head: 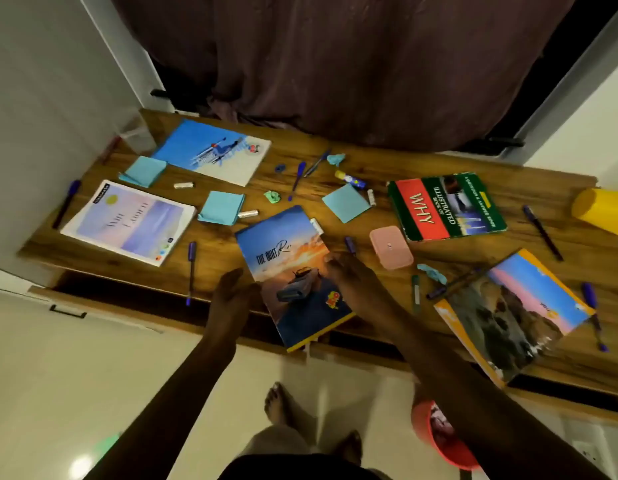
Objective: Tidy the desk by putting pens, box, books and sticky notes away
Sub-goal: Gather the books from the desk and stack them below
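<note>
Both hands are seen at the near edge of the wooden desk (335, 168), one on each side of a sunset-cover book (293, 271) that lies tilted and overhangs the desk's front edge.

Left hand (231, 296): held edge-on just beside the book's left side, fingers extended and together, not curled. Contact with the cover cannot be told; blur at the fingertips. Nothing is gripped.

Right hand (352, 275): laid palm-down over the book's right edge, fingers spread flat and reaching toward a short purple pen (350, 244). Nothing is enclosed by it.

Other task things noted on the desk:
- Pink box (391, 247), lid on, just right of the right hand.
- Green-and-red "WHY" book (446, 207), far right of centre.
- Landscape-cover book (515, 317) at the near right, overhanging the edge, with a pen lying across its top corner.
- Pale-cover book (127, 221) at the left; blue-cover book (214, 150) at the back left.
- Three blue sticky-note pads (221, 207) spread across the middle.
- Purple pens scattered; one (191, 271) pokes over the front edge.

A yellow cup (601, 209) lies at the far right.
</note>
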The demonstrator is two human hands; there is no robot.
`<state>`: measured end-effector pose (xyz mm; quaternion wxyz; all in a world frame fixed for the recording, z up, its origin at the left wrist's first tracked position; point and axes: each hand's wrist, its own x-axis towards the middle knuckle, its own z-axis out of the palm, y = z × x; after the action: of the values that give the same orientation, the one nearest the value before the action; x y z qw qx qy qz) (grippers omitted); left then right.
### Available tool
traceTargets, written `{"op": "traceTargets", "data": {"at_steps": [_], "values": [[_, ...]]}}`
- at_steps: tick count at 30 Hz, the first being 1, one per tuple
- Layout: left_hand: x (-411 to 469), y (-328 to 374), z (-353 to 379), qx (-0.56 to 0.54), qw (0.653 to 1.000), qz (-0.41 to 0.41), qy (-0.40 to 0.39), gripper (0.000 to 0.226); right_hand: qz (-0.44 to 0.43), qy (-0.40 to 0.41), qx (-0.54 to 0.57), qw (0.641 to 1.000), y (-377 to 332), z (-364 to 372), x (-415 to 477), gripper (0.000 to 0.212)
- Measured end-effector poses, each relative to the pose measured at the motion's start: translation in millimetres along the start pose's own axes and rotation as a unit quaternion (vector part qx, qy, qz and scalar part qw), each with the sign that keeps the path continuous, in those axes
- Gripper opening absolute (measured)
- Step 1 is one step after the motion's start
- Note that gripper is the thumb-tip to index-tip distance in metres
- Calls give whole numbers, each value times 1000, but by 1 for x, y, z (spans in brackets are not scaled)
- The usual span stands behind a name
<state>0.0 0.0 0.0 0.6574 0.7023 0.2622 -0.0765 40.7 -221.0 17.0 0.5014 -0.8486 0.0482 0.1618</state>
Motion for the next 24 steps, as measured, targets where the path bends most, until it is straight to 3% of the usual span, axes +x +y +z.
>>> {"op": "traceTargets", "data": {"at_steps": [2,6,10,13,18,24], "values": [[8,2,-7,-18,1000,-22,-11,25,20,-17,-69,997,-9,8,18,48],[23,1,-12,-86,993,-78,-22,45,12,14,-205,979,3,31,53,62],[42,4,-19,-127,984,-117,-49,38,27,37,-278,960,11,49,66,52],[58,9,-20,-90,987,-117,-56,19,53,41,-244,967,27,64,74,59],[72,12,-34,-36,989,-137,-33,23,65,29,-190,979,-4,76,44,61],[83,21,-42,5,994,-102,-31,8,79,38,-129,988,2,91,27,60]]}}
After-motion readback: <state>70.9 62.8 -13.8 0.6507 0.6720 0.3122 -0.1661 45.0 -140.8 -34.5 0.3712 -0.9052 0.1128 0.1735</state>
